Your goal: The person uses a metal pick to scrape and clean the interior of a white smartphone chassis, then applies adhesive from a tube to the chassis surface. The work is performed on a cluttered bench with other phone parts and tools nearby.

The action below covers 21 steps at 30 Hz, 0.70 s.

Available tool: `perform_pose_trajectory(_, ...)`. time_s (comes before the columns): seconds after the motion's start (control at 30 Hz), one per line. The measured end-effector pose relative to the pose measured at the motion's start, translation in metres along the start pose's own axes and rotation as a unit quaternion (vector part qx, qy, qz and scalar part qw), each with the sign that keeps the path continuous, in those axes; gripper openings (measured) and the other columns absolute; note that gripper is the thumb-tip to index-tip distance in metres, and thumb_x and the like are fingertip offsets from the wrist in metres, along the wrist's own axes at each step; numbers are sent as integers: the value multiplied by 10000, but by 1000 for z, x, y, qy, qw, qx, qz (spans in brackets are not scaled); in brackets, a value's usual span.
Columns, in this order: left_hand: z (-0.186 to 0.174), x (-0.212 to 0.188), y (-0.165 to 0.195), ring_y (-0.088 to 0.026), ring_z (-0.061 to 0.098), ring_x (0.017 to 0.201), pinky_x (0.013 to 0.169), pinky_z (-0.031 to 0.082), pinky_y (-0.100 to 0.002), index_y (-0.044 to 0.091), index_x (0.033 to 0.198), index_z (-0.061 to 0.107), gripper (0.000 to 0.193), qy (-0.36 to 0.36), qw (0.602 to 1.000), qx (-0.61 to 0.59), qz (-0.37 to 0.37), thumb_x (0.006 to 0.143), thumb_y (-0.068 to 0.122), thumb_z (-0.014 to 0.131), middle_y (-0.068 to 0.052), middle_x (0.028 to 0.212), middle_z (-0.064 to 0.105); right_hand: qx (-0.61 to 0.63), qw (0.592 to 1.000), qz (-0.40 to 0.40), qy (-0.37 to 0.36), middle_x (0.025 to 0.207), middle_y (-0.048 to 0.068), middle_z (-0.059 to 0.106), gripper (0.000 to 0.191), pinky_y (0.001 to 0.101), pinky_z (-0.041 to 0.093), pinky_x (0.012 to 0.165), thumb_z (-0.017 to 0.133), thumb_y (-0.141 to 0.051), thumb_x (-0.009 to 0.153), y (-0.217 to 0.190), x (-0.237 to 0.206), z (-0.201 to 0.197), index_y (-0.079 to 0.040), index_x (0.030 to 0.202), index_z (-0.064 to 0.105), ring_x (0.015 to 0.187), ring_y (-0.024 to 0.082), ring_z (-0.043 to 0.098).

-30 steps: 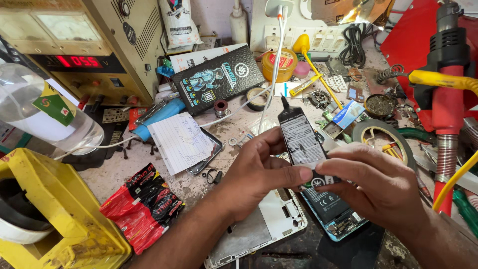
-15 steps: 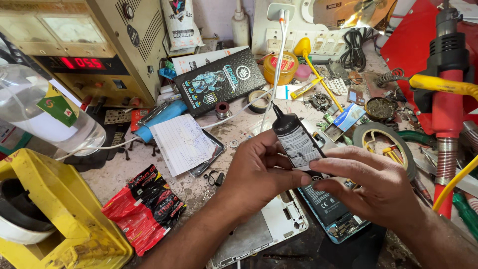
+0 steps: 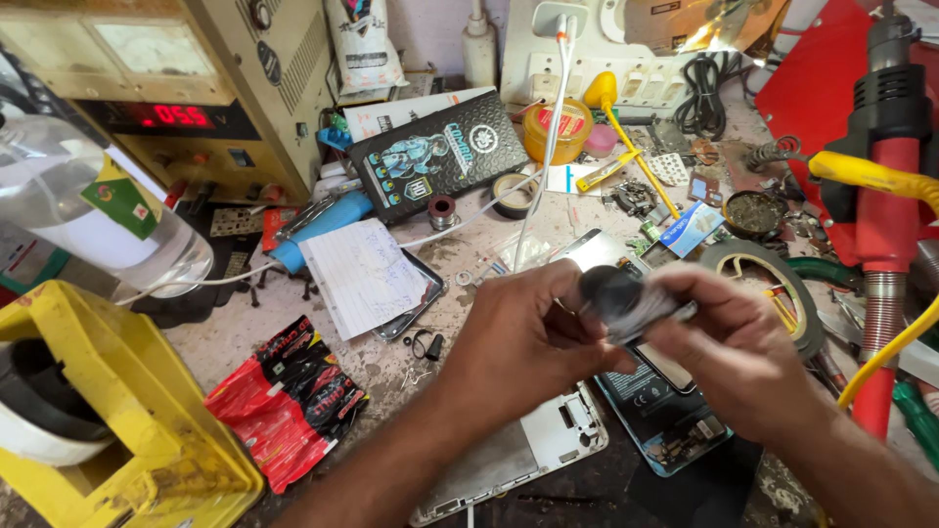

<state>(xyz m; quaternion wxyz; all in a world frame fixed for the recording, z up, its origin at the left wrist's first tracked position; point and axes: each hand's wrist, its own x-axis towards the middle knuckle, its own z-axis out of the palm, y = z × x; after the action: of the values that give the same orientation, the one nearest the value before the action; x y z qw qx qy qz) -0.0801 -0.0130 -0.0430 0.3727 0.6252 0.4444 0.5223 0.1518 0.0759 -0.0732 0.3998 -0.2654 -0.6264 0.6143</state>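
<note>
Above the cluttered bench (image 3: pixel 391 367), left hand (image 3: pixel 518 337) and right hand (image 3: pixel 734 352) both pinch a blurred black-capped tube (image 3: pixel 626 298). Nearby lie a red foil packet (image 3: pixel 289 396), a black printed box (image 3: pixel 445 156), and a yellow tub (image 3: pixel 558 132) whose contents are hidden.

We have one view only, worn on the head, looking steeply down and forward at the cluttered bench (image 3: pixel 391 367) from close range; forearms enter from six o'clock, the back wall lies at twelve o'clock.

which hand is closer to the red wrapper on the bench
Left. The left hand is just right of and slightly above the red wrapper; the right hand is farther right, beyond the left hand.
</note>
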Motion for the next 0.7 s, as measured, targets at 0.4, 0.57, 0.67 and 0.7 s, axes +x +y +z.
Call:
perform_pose_trajectory(0.4,-54,-136,-27,-435,576,1231,976,451,-527,20,1481,464,1165,89,882,451,-101,586,601,931,-244,1331,626,126,991,18,36,1042,159,705,273,367,546,673,643,-51,1017,-5,-3,-9,9,1273,566,843,258,694)
perform_pose_trajectory(0.57,-43,-176,-83,-433,436,1411,1127,351,-561,-15,1500,346,1166,91,908,408,-29,687,619,889,-195,1418,599,117,992,7,55,956,173,677,212,329,494,603,633,-43,1028,-2,-1,-10,15,1207,535,759,236,650)
perform_pose_trajectory(0.67,-41,-190,-109,-422,429,1437,1158,331,-497,0,1539,337,1114,121,902,414,25,762,623,835,-189,1443,591,108,991,5,76,961,155,676,257,327,501,609,632,-63,1031,-4,2,-8,-6,1262,536,765,225,653)
perform_pose_trajectory(0.7,-39,-197,-117,-414,438,1433,1159,331,-455,13,1562,338,1093,139,893,425,52,799,640,806,-194,1449,583,110,991,6,81,965,148,677,283,324,502,609,641,-65,1024,-4,2,-7,-9,1281,536,761,222,653)
